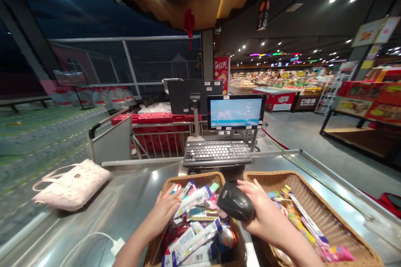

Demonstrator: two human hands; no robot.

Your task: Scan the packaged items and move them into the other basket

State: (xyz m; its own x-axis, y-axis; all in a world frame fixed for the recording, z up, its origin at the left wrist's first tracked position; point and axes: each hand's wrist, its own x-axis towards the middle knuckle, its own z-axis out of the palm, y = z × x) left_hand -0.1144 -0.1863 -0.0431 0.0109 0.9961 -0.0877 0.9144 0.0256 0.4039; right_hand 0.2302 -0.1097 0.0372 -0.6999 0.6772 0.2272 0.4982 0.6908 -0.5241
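My right hand is closed around a black handheld barcode scanner, its head turned left over the edge of the left wicker basket. That basket is heaped with small packaged goods, among them a long white-and-blue package. My left hand rests over the basket's left rim, fingers stretched out and touching the goods near a white package. Under my right forearm stands a second wicker basket, holding several colourful packets and a long thin white-and-purple package.
Behind the baskets are a black keyboard and a lit monitor. A pale handbag lies on the metal counter at left, near a white cable with a plug. Store shelves stand at right.
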